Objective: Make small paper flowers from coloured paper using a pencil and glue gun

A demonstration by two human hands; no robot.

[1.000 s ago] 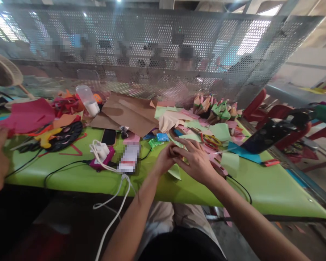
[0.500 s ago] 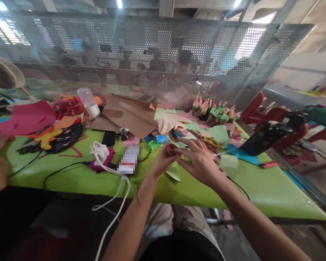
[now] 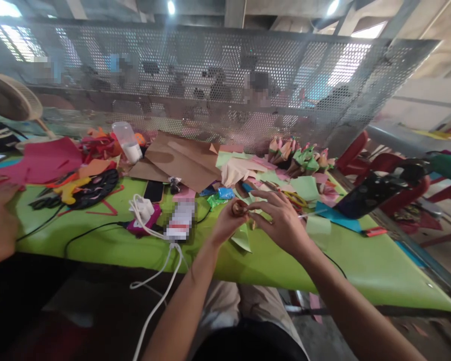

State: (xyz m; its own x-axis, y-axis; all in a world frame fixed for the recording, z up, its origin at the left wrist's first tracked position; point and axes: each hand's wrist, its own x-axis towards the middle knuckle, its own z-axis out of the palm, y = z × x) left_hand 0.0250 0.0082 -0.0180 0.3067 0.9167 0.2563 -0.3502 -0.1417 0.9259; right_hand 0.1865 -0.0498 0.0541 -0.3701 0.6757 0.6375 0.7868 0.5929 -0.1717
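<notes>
Wrapped in the fingers of my left hand [image 3: 228, 221] is a small piece that looks like rolled brown paper [image 3: 239, 207], its round, hollow-looking end facing up. My right hand [image 3: 280, 216] comes in from the right, fingers bent, with the thumb and fingertips pinched at the near edge of that roll. Under my hands lies a pale green paper piece [image 3: 242, 238]. Just beyond are a blue packet [image 3: 226, 193] and a green wrapper [image 3: 215, 201]. The lower part of the roll is hidden by my left fingers.
The green table [image 3: 108, 245] carries brown sheets [image 3: 180, 161], bundled paper cones [image 3: 304, 159], a phone [image 3: 180, 220] and a purple power adapter [image 3: 145, 223] with white cables. A dark bottle [image 3: 364, 193] leans at right. Another person's arm [image 3: 0, 228] rests at left. A perforated metal screen [image 3: 210, 75] stands behind.
My right fingers have drawn back from over the top of the brown roll to its right edge, uncovering more of its end. The view has shifted slightly. My left hand keeps its hold.
</notes>
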